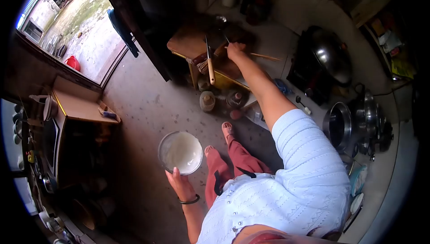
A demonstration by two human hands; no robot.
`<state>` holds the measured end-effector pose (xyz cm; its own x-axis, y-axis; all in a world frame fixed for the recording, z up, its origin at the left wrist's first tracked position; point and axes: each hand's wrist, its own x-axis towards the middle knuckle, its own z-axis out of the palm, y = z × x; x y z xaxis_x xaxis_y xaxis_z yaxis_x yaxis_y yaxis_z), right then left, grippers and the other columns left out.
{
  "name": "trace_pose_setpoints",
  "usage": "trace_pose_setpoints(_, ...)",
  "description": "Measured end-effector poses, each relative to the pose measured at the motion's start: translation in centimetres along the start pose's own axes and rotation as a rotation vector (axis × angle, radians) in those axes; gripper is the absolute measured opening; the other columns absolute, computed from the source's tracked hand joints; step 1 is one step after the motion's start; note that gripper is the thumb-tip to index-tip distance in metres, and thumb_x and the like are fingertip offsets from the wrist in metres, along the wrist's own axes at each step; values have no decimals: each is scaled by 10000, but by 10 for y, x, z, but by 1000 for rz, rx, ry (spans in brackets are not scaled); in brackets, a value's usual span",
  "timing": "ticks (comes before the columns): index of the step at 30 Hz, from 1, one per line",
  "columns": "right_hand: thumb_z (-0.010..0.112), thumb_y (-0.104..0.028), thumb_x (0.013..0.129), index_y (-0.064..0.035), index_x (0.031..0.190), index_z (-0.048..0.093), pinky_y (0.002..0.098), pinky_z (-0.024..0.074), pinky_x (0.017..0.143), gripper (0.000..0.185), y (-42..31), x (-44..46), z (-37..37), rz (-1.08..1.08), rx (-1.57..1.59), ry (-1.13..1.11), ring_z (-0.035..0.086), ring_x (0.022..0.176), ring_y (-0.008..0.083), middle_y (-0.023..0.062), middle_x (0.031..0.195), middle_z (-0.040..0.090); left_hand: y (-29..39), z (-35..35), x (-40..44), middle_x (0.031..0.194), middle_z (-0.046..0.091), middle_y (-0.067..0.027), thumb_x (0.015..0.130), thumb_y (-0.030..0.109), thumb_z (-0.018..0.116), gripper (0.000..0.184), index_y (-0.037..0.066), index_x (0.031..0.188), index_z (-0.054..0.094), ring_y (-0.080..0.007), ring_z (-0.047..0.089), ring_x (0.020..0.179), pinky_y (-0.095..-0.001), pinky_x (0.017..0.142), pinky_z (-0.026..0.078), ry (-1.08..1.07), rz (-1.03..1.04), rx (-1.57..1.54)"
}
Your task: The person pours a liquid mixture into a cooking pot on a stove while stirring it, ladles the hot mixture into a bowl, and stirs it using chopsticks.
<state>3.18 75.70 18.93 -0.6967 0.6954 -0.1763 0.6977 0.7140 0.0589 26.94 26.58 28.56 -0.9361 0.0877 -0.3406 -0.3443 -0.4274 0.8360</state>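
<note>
My left hand (178, 182) grips the near rim of a round bowl (181, 152) with whitish contents, held out over the floor. The thumb lies on the rim and a dark bracelet is round the wrist. My right hand (235, 50) reaches far forward to the counter, its fingers closed round the end of a thin utensil (226, 38) whose far part is dark and hard to see. Beside that hand are a wooden board (186, 42), a knife with a pale wooden handle (211, 71) and thin wooden sticks (265, 57).
Jars (207, 101) stand under the counter edge. At the right are a wok with a shiny lid (331, 56) and metal pots (339, 125). A brown cabinet (76, 96) stands left, below an open doorway with a red bucket (72, 63) outside.
</note>
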Motion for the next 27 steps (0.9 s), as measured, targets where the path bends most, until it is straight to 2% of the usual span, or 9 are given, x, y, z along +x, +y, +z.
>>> trace_pose_setpoints(3,487,-350,967,-128,1065,722,449,453,901,338,6,-4,-15,-41,136,178,631,1099,291,129,1129,685,1,-11,-8,1309,535,-113,940,289,572,498,24,1339,438,-235,548,1198,-395,970,472,-2,16,18)
trace_pose_setpoints(7,633,-216,845,-79,972,739,445,493,888,215,17,-60,-133,-181,23,176,628,1099,356,195,1042,691,-5,-18,-17,1295,530,-116,927,286,560,526,19,1354,408,-223,550,1177,-362,958,467,2,-53,12)
trace_pose_setpoints(10,612,-114,753,-61,892,724,473,542,684,187,50,-123,-210,-326,-114,334,694,860,365,183,887,711,-2,-1,-18,1295,530,-104,926,298,553,530,26,1358,411,-216,535,1190,-356,970,449,-107,-73,22)
trace_pose_setpoints(14,616,-166,804,-67,976,568,483,509,625,204,152,-229,-253,-479,-23,675,657,694,382,147,732,671,-5,31,-23,1322,535,-89,949,321,535,518,31,1365,430,-216,532,1207,-377,978,444,-315,-42,22)
trace_pose_setpoints(15,633,-165,803,-78,1004,555,475,505,619,233,179,-267,-263,-484,34,606,656,687,366,136,725,664,-4,41,-28,1328,532,-86,951,328,528,523,29,1369,429,-215,529,1210,-380,981,438,-353,-44,26)
trace_pose_setpoints(18,680,-105,777,-97,1027,558,438,504,594,278,259,-367,-258,-465,107,523,663,696,326,118,737,661,-12,73,-52,1331,542,-85,949,340,522,525,23,1361,450,-227,518,1221,-399,992,425,-438,-54,5)
trace_pose_setpoints(20,713,-47,705,-91,1023,581,401,509,580,347,311,-423,-236,-425,127,624,659,688,314,102,782,662,-28,84,-64,1324,555,-92,946,353,517,530,21,1356,464,-242,524,1214,-407,996,423,-517,-111,-16)
trace_pose_setpoints(24,749,-92,636,-104,1027,591,320,499,564,422,416,-527,-199,-345,-85,774,634,687,209,25,876,563,-64,124,-107,1328,536,-123,914,366,550,582,-6,1351,452,-253,532,1199,-401,992,430,-675,-295,-72)
trace_pose_setpoints(27,754,-102,639,-133,1047,613,336,488,553,433,515,-598,-154,-195,-211,785,624,679,200,32,859,534,-103,169,-162,1322,553,-136,914,403,521,611,1,1367,441,-290,567,1162,-441,952,470,-809,-435,-51)
